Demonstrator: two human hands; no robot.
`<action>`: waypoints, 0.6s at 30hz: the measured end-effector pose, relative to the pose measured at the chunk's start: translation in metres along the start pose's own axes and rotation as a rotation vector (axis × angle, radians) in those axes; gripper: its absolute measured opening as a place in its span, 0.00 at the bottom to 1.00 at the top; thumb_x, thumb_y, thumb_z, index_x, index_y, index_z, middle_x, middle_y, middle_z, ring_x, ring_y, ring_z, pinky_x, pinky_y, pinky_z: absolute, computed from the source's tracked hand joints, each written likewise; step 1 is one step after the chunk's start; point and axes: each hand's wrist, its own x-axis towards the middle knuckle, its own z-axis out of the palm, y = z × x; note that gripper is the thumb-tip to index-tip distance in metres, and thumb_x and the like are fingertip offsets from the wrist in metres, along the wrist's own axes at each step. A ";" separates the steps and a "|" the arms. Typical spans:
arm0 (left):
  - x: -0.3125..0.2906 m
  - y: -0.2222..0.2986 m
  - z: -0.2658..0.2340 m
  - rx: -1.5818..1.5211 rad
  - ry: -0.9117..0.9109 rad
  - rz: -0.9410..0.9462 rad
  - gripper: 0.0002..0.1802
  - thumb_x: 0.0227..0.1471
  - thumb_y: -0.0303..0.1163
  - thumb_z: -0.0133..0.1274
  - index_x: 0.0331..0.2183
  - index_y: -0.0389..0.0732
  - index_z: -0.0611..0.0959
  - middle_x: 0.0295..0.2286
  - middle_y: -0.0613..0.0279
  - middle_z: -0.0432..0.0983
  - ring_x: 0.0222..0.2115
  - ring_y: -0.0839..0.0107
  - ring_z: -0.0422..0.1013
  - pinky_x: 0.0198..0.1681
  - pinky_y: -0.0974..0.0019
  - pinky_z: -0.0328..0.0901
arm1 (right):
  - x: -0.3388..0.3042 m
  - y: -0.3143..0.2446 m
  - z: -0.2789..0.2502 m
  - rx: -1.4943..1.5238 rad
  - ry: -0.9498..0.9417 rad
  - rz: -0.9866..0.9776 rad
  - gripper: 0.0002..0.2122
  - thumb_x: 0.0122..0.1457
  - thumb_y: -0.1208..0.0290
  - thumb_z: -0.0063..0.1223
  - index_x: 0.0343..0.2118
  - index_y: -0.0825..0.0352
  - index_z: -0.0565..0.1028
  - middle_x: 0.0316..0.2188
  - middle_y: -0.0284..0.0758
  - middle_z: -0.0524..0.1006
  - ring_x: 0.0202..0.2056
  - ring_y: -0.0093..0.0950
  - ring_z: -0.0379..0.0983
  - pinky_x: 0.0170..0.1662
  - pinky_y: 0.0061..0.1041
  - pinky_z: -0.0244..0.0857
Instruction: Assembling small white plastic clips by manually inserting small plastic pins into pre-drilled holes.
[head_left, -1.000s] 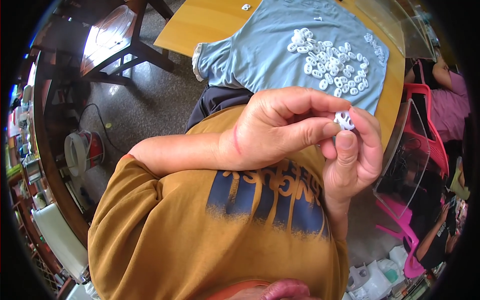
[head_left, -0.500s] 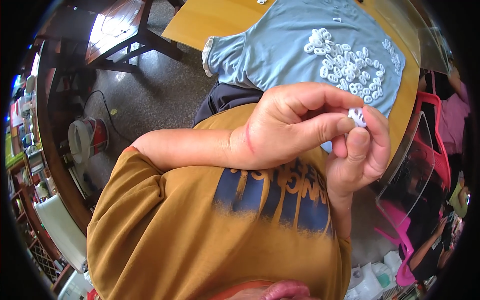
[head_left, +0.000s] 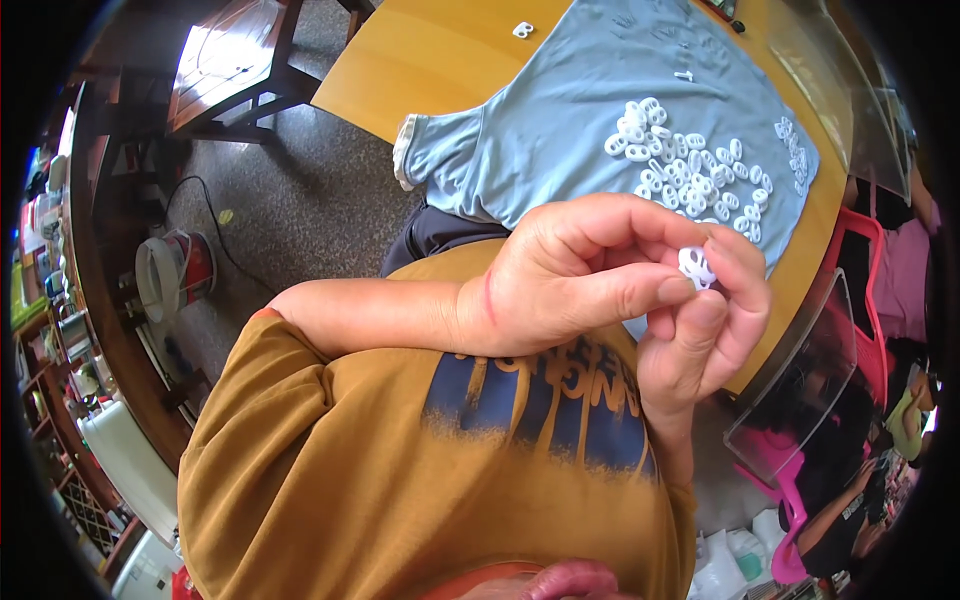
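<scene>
In front of my chest, my left hand [head_left: 565, 275] and my right hand [head_left: 700, 335] meet at the fingertips. Between them they pinch a small white plastic piece with holes [head_left: 697, 266]. Left thumb and index finger grip it from one side, right thumb and fingers from the other. Beyond the hands, a loose heap of white oval two-holed pieces [head_left: 690, 165] is spread on a light blue garment [head_left: 560, 120]. A small T-shaped white piece [head_left: 684, 76] lies above the heap. To its right is a cluster of tiny whitish parts [head_left: 793, 155].
The garment covers much of a yellow wooden table [head_left: 400, 70], where one white piece [head_left: 523, 30] lies apart. A dark wooden stool [head_left: 225, 75] and a bucket [head_left: 175, 272] stand at left. A pink-red chair [head_left: 868, 300] and another person [head_left: 845, 515] are at right.
Both hands, with the white piece between them, appear slightly lower and further left in view. The piece looks turned a little. More of the table's far side shows.
</scene>
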 end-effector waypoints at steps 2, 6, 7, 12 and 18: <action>0.010 -0.003 -0.002 -0.029 0.049 -0.016 0.19 0.52 0.20 0.45 0.47 0.31 0.67 0.35 0.54 0.73 0.30 0.73 0.72 0.36 0.72 0.69 | 0.007 0.007 -0.003 -0.050 -0.010 0.013 0.14 0.61 0.64 0.36 0.43 0.70 0.64 0.42 0.42 0.65 0.39 0.27 0.64 0.41 0.24 0.61; 0.018 -0.012 -0.010 -0.024 0.074 0.044 0.18 0.52 0.20 0.45 0.47 0.31 0.68 0.33 0.55 0.73 0.29 0.75 0.72 0.34 0.73 0.69 | 0.013 0.020 -0.005 -0.041 -0.023 0.042 0.14 0.61 0.65 0.36 0.42 0.70 0.65 0.41 0.43 0.66 0.38 0.28 0.65 0.41 0.26 0.62; 0.019 -0.013 -0.012 -0.025 0.082 0.036 0.18 0.52 0.20 0.45 0.47 0.31 0.68 0.33 0.55 0.73 0.29 0.75 0.72 0.34 0.73 0.69 | 0.014 0.023 -0.005 -0.051 -0.015 0.027 0.13 0.61 0.65 0.36 0.42 0.70 0.65 0.40 0.43 0.66 0.37 0.28 0.65 0.40 0.26 0.62; 0.030 -0.021 -0.022 0.070 0.099 0.101 0.16 0.52 0.19 0.45 0.44 0.31 0.70 0.34 0.53 0.72 0.29 0.75 0.72 0.33 0.73 0.69 | 0.023 0.038 -0.003 -0.024 -0.019 0.055 0.12 0.61 0.66 0.37 0.41 0.70 0.65 0.39 0.43 0.68 0.37 0.29 0.66 0.40 0.27 0.63; 0.045 -0.014 -0.022 -0.068 0.237 -0.059 0.13 0.52 0.19 0.45 0.42 0.31 0.72 0.30 0.60 0.72 0.28 0.79 0.70 0.33 0.76 0.67 | 0.033 0.045 -0.005 0.066 0.019 0.159 0.10 0.59 0.69 0.41 0.39 0.70 0.66 0.36 0.42 0.67 0.27 0.22 0.65 0.28 0.18 0.64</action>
